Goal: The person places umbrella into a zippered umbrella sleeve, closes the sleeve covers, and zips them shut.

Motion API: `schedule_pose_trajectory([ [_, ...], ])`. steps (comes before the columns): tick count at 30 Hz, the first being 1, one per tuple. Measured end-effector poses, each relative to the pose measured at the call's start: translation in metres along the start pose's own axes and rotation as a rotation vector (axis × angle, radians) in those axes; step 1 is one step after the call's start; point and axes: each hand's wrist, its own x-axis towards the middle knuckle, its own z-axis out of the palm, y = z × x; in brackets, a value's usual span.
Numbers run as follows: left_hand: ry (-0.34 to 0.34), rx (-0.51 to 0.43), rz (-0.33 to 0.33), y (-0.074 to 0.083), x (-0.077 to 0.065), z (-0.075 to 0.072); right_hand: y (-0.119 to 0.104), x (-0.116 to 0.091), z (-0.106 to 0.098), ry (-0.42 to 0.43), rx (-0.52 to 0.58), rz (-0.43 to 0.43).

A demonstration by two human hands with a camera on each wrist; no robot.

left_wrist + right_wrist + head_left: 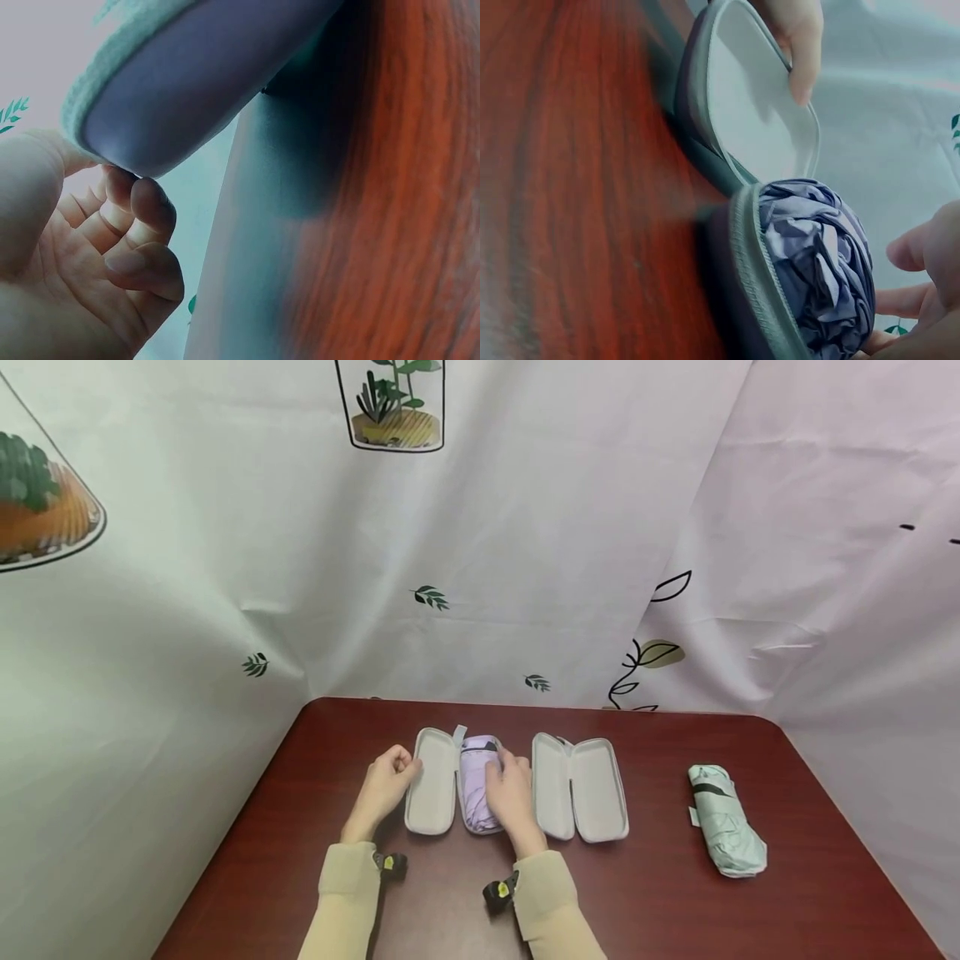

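A light-grey zip case (431, 810) lies unfolded near the table's middle. In its right half sits a lilac folded umbrella (476, 785) with a dark strap, its crumpled end showing in the right wrist view. My left hand (385, 787) pinches the outer rim of the left half, the lid (165, 90), which is slightly raised in the left wrist view. On the umbrella's right side rests my right hand (512, 793), thumb over the fabric and index finger reaching toward the far end. Part of the right hand's fingertips is hidden in the right wrist view.
A second light-grey case (600, 789) lies unfolded just right of my right hand. Farther right is a pale green folded umbrella (727, 822) with a dark strap. The reddish-brown table (660, 902) ends at a printed white cloth (525, 568) behind.
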Motion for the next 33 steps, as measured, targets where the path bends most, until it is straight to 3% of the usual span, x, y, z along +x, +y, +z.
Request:
schedule_pose_trajectory([
  [10, 0.002, -0.005, -0.007, 0.000, 0.001, 0.000, 0.009, 0.013, -0.007, -0.020, -0.090, -0.074],
  [33, 0.000, 0.008, -0.011, 0.003, -0.001, 0.000, 0.032, 0.026, -0.013, -0.056, -0.097, 0.058],
])
